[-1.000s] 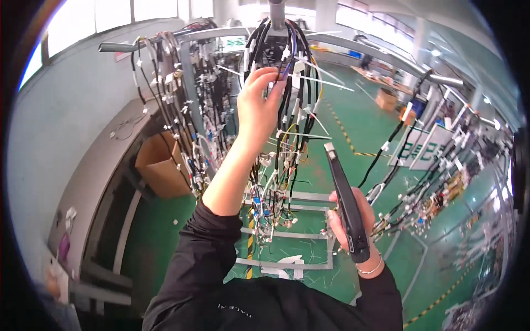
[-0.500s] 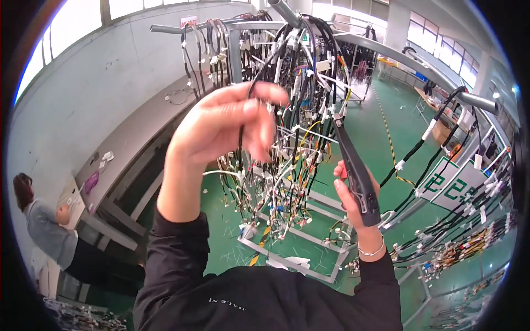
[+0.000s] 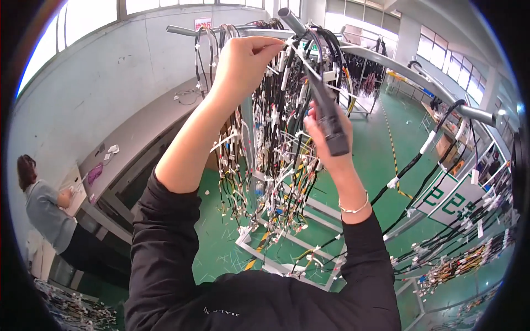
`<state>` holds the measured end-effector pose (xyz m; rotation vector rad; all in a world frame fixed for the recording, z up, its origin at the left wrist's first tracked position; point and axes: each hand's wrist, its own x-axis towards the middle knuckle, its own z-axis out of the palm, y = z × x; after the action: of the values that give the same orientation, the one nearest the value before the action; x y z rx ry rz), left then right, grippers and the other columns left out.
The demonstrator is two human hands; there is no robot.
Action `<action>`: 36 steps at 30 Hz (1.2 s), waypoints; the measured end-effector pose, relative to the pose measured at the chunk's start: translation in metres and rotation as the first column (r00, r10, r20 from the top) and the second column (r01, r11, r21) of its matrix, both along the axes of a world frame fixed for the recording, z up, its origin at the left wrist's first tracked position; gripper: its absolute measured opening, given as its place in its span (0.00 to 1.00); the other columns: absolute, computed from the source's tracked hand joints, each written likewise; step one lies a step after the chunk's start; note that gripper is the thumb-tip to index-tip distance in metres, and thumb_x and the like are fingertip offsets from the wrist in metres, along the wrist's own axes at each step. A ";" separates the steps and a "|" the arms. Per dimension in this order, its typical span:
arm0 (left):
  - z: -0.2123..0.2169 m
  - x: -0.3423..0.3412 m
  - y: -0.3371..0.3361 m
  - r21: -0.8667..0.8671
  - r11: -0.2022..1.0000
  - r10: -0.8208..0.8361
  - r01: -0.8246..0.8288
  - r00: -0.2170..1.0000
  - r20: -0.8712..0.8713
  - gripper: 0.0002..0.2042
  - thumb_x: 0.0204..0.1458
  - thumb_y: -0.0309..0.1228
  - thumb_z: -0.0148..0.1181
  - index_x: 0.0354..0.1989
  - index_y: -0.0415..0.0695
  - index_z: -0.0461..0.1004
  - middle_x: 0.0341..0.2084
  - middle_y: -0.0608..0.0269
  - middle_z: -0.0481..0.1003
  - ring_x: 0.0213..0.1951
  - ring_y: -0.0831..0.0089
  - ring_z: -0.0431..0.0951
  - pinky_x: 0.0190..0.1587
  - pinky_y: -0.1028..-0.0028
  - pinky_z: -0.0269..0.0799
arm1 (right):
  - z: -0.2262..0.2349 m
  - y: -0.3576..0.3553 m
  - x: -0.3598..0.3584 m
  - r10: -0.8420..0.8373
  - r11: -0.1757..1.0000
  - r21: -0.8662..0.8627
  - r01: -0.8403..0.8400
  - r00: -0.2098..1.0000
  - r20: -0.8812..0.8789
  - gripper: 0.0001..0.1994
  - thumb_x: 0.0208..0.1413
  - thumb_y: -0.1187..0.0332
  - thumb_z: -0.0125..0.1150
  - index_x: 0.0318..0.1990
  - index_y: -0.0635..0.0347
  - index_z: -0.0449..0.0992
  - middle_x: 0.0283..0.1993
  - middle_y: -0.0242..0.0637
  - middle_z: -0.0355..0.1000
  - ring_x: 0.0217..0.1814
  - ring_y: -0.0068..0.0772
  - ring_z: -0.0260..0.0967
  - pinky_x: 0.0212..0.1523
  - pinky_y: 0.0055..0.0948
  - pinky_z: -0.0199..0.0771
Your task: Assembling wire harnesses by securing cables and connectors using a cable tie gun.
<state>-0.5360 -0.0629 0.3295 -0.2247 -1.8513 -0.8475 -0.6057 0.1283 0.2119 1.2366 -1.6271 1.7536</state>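
Note:
My left hand (image 3: 243, 63) is raised to the top of a hanging wire harness bundle (image 3: 274, 113), thumb and forefinger pinched at the upper end of a white cable tie (image 3: 304, 59). Exactly what lies between the fingertips is too small to see clearly. My right hand (image 3: 327, 153) grips a black cable tie gun (image 3: 329, 118), its nose pointing up at the tie's lower part. Black cables there hang just below the end of a grey metal tube (image 3: 291, 21).
Grey rack rails (image 3: 381, 57) carry more harnesses at the back and right. A white sign (image 3: 450, 198) with green marks hangs at right. Along the left wall runs a long table (image 3: 132, 118); a person in grey (image 3: 49, 212) works there. Metal frame bars cross the green floor below.
Both hands have moved up to the top of the bundle. My left hand went from loosely curled fingers to a pinch. The cable tie gun rose and shifted left, close to the left hand.

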 end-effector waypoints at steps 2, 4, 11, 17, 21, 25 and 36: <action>0.005 -0.004 -0.011 -0.015 0.998 -0.058 0.058 0.998 -0.002 0.11 0.55 0.33 0.64 0.41 0.41 0.83 0.27 0.61 0.82 0.29 0.81 0.77 0.36 0.75 0.72 | 0.007 -0.004 -0.008 0.235 0.967 -0.125 -0.222 0.967 0.100 0.17 0.54 0.77 0.66 0.51 0.65 0.74 0.42 0.34 0.75 0.42 0.20 0.72 0.44 0.22 0.75; 0.009 -0.004 -0.015 -0.015 0.995 -0.099 0.100 0.994 0.043 0.11 0.55 0.33 0.64 0.42 0.39 0.83 0.27 0.64 0.82 0.31 0.84 0.74 0.37 0.77 0.71 | 0.017 0.000 -0.011 0.429 0.901 -0.132 -0.414 0.895 0.125 0.18 0.54 0.80 0.65 0.54 0.67 0.74 0.46 0.36 0.76 0.49 0.24 0.74 0.52 0.24 0.76; 0.006 0.002 -0.012 -0.050 0.997 -0.061 0.065 0.996 0.065 0.11 0.58 0.32 0.63 0.43 0.39 0.83 0.32 0.67 0.83 0.35 0.84 0.76 0.41 0.80 0.71 | 0.026 0.003 -0.014 0.343 0.939 0.003 -0.343 0.939 0.035 0.21 0.52 0.78 0.67 0.54 0.67 0.74 0.49 0.38 0.76 0.48 0.24 0.74 0.52 0.26 0.76; -0.001 0.000 -0.013 -0.290 0.948 0.071 -0.132 0.975 -0.211 0.08 0.58 0.29 0.61 0.43 0.43 0.83 0.21 0.67 0.73 0.24 0.79 0.68 0.29 0.76 0.63 | 0.038 0.020 0.001 0.227 0.968 0.114 -0.225 0.974 0.001 0.20 0.52 0.78 0.66 0.54 0.68 0.73 0.47 0.37 0.76 0.47 0.24 0.74 0.52 0.27 0.76; 0.003 0.002 -0.011 -0.333 0.919 0.129 -0.210 0.960 -0.250 0.08 0.53 0.31 0.60 0.38 0.47 0.83 0.31 0.59 0.80 0.34 0.56 0.81 0.37 0.63 0.76 | 0.042 0.026 0.003 0.232 0.964 0.139 -0.227 0.973 -0.020 0.20 0.52 0.79 0.66 0.54 0.69 0.74 0.45 0.36 0.77 0.46 0.21 0.74 0.51 0.25 0.76; 0.003 0.007 0.001 -0.369 0.891 0.172 -0.264 0.950 -0.262 0.07 0.53 0.31 0.61 0.37 0.46 0.83 0.31 0.59 0.80 0.33 0.55 0.81 0.36 0.62 0.76 | 0.048 0.026 0.012 0.182 0.972 0.151 -0.179 0.983 -0.005 0.20 0.52 0.79 0.65 0.54 0.68 0.74 0.45 0.36 0.77 0.46 0.21 0.74 0.50 0.24 0.76; -0.011 -0.001 -0.019 -0.186 0.973 -0.115 0.133 0.988 0.104 0.12 0.58 0.34 0.63 0.46 0.41 0.82 0.22 0.70 0.77 0.25 0.86 0.71 0.30 0.80 0.69 | 0.017 0.017 0.019 -0.156 0.985 0.051 0.167 0.971 -0.181 0.10 0.52 0.68 0.73 0.33 0.64 0.77 0.23 0.29 0.73 0.23 0.14 0.67 0.26 0.20 0.68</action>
<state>-0.5366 -0.0823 0.3187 -0.4335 -2.0250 -0.7743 -0.5866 0.1454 0.2293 1.2145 -1.6430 1.4605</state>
